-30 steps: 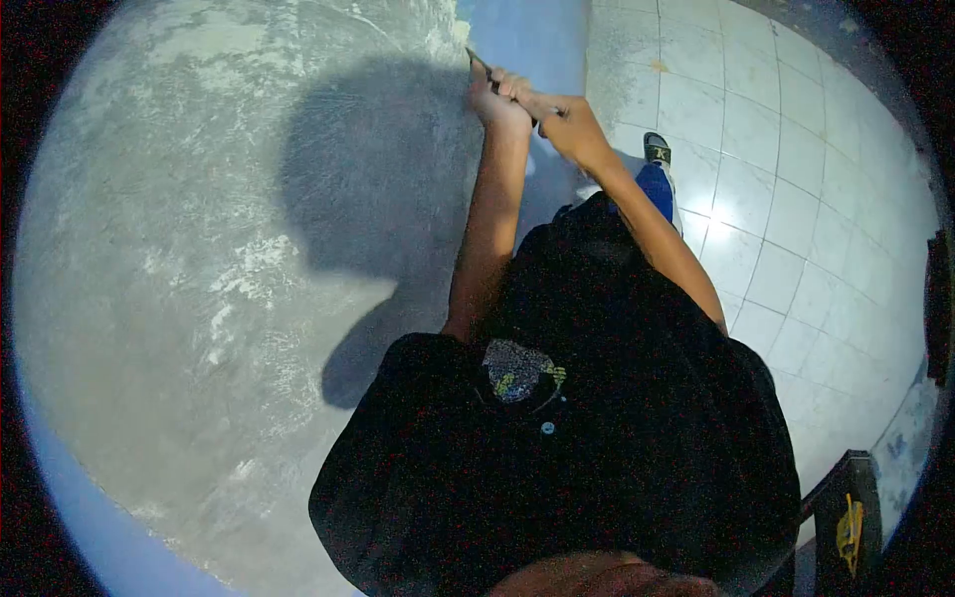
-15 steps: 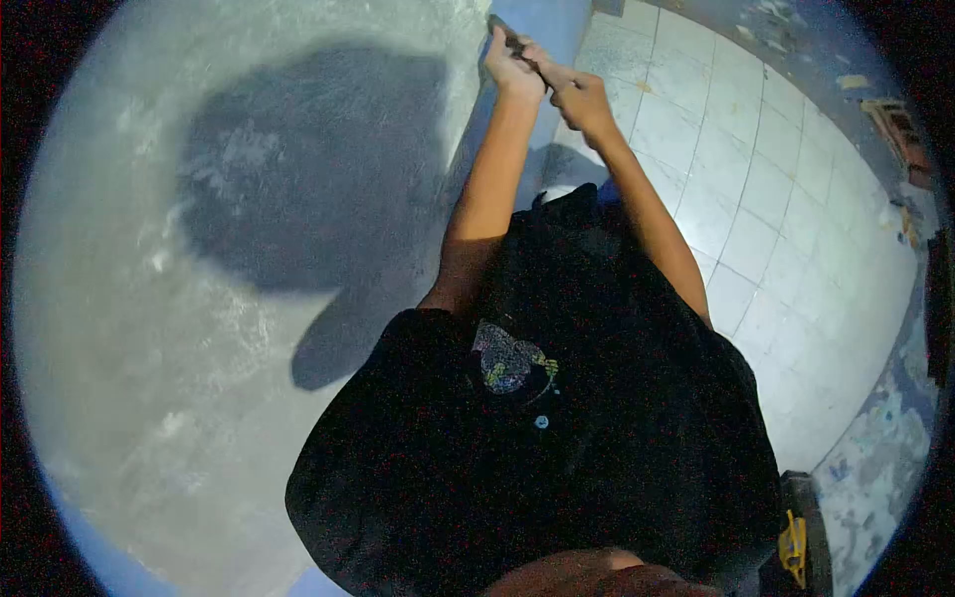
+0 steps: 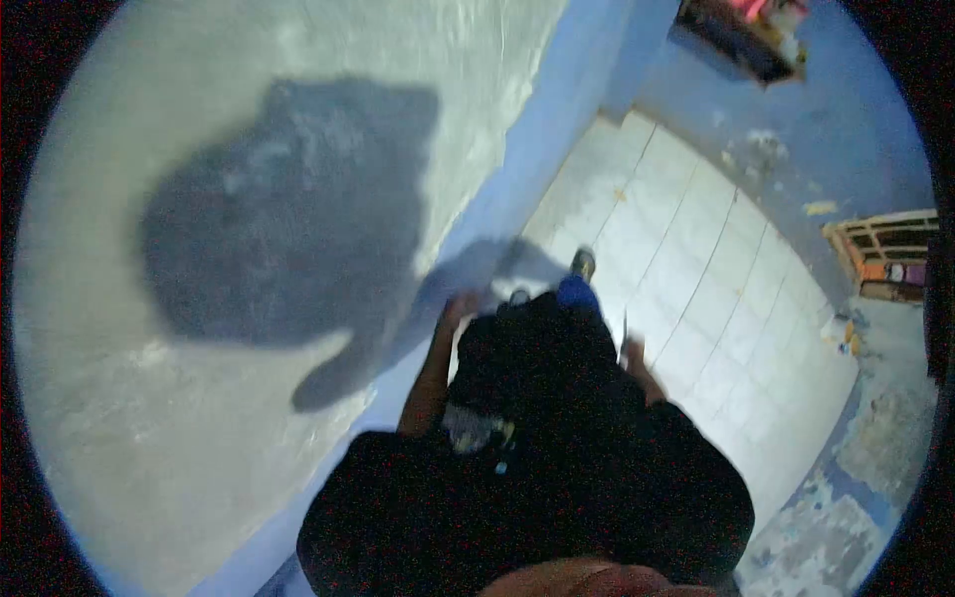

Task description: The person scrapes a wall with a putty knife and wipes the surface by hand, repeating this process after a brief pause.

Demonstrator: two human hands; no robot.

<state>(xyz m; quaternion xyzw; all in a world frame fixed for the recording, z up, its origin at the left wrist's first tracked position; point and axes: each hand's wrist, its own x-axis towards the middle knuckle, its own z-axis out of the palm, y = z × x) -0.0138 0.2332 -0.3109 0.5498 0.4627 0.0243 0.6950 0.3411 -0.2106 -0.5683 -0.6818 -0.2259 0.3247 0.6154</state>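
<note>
My left hand (image 3: 459, 307) hangs low beside the black shirt (image 3: 537, 418), close to the blue lower band of the wall (image 3: 497, 204); motion blurs its fingers. On the other side of my body, my right hand (image 3: 634, 352) is closed round a thin tool (image 3: 625, 323) that points upward, seen nearly edge-on over the white tiles. Its handle is hidden in the hand. The two hands are well apart.
A rough plastered wall (image 3: 477, 109) with a large head shadow rises at left. White floor tiles (image 3: 676, 249) stretch ahead and right, with my shoe (image 3: 583, 263) on them. A shelf (image 3: 741, 40) is at top right and a rack (image 3: 885, 249) at far right.
My hands have come down from the wall and separated, the left to the left side, the right to the right side with the tool. The view has shifted, showing more floor and the shelf.
</note>
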